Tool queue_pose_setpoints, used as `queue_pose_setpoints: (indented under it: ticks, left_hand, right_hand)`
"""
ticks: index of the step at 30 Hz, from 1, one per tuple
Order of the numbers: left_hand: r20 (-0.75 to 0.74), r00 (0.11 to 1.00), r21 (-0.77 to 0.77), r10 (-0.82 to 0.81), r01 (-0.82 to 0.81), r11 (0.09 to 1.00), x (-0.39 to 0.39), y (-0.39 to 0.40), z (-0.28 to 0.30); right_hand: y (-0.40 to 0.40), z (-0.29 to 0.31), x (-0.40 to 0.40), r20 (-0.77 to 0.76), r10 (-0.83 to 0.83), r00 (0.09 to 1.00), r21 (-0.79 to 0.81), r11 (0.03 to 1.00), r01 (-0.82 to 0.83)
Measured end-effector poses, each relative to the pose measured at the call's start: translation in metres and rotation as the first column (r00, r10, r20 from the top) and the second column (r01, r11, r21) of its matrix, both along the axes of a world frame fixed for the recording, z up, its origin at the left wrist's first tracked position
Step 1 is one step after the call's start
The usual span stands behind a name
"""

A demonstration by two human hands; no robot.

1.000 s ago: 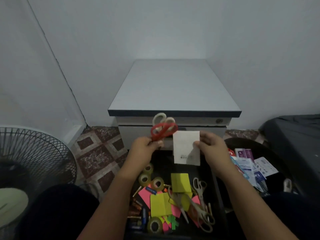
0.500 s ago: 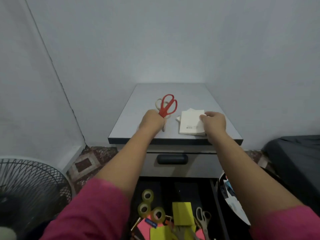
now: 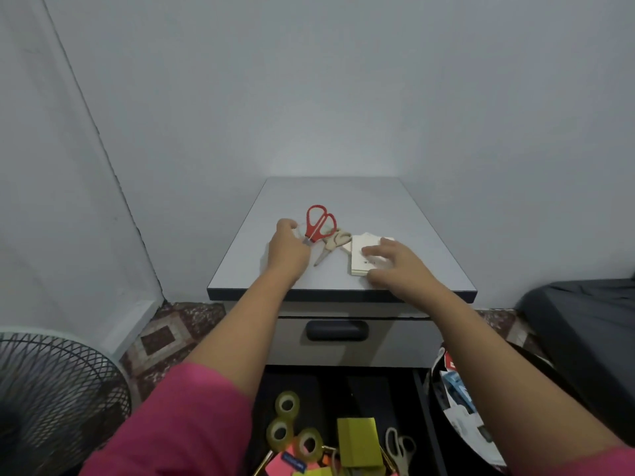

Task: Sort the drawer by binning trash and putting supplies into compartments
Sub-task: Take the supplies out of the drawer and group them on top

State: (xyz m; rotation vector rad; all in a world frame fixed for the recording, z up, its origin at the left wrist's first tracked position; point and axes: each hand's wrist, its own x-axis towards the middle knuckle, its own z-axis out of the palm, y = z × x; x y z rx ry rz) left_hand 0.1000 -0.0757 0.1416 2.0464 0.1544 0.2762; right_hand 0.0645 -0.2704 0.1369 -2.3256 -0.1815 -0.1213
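On the grey surface [image 3: 360, 207] of the cabinet lay the red scissors [image 3: 318, 224], handles pointing away, with the beige scissors [image 3: 331, 244] just beside and partly under them. The left hand [image 3: 288, 250] sat at the blade end of the red pair, its fingers curled there; whether they actually pinched the blades I could not tell. The right hand [image 3: 391, 262] rested flat on the white pad stack [image 3: 360, 252], fingers straight and spread, gripping nothing. Below, the open drawer [image 3: 330, 400] held three tape rolls [image 3: 287, 405] near the left arm, a yellow sticky pad [image 3: 357, 441], pink notes [image 3: 285, 463] and another pair of scissors [image 3: 398, 448]. A trash bin [image 3: 453, 400] with paper scraps stood to the right of the drawer, a fan [image 3: 58, 400] to the left
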Motion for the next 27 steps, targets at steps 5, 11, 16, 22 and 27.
queue_pose_setpoints:
  ticks: [5, 11, 16, 22, 27]
  left_hand:
    - [0.073, 0.989, 0.204, -0.132, 0.115, 0.972, 0.000, -0.005, -0.011]
    - [0.106, 0.992, 0.287, -0.066, 0.033, 0.957, 0.026, -0.008, -0.017]
    - [0.120, 0.992, 0.289, -0.024, -0.012, 0.957, 0.054, -0.006, -0.017]
    - [0.154, 0.988, 0.367, 0.005, -0.062, 0.928, 0.090, -0.007, -0.017]
    - [0.158, 0.987, 0.448, -0.006, -0.066, 0.892, 0.110, -0.013, -0.016]
  right_hand:
    - [0.004, -0.003, 0.014, 0.022, -0.043, 0.999, -0.061, 0.997, 0.044]
    - [0.004, 0.001, 0.041, -0.015, -0.057, 0.998, -0.093, 0.994, 0.055]
    - [0.004, 0.001, 0.071, 0.003, -0.044, 0.999, -0.078, 0.996, 0.044]
    - [0.005, -0.001, 0.107, 0.028, -0.042, 0.999, -0.055, 0.998, 0.043]
    - [0.007, -0.004, 0.129, 0.054, -0.062, 0.997, -0.065, 0.996, 0.066]
